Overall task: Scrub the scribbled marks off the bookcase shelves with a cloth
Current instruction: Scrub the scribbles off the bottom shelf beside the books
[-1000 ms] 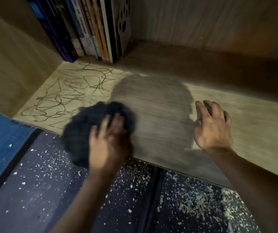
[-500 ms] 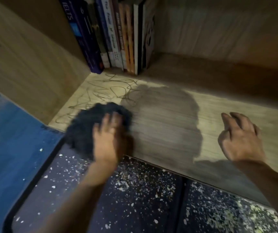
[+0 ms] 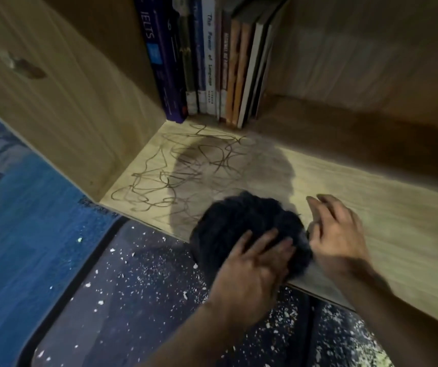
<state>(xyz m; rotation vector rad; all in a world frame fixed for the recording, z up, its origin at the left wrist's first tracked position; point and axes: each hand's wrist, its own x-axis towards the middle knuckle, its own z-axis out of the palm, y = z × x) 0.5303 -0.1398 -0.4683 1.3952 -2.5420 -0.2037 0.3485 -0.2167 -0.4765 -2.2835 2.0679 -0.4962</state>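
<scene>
Pressing straight-fingered, the left hand (image 3: 255, 266) pins a dark bunched cloth (image 3: 239, 221) to the pale wooden shelf (image 3: 371, 207). Black scribbled marks (image 3: 180, 170) lie left of it, farther back.

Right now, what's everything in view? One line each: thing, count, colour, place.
shelf: one, light wood, runs across the middle of the view
scribbled marks: one tangle, dark, on the left part of the shelf, up to the books
cloth: one, black, bunched at the shelf's front edge
books: one row, exact count unclear, mostly dark blue, white and orange, upright in the back left corner
side panel: one, wood, left of the shelf
floor: dark with white flecks, below the shelf
blue surface: one, far left
left hand: one, fingers straight, presses on the cloth
right hand: one, rests on the shelf right beside the cloth
</scene>
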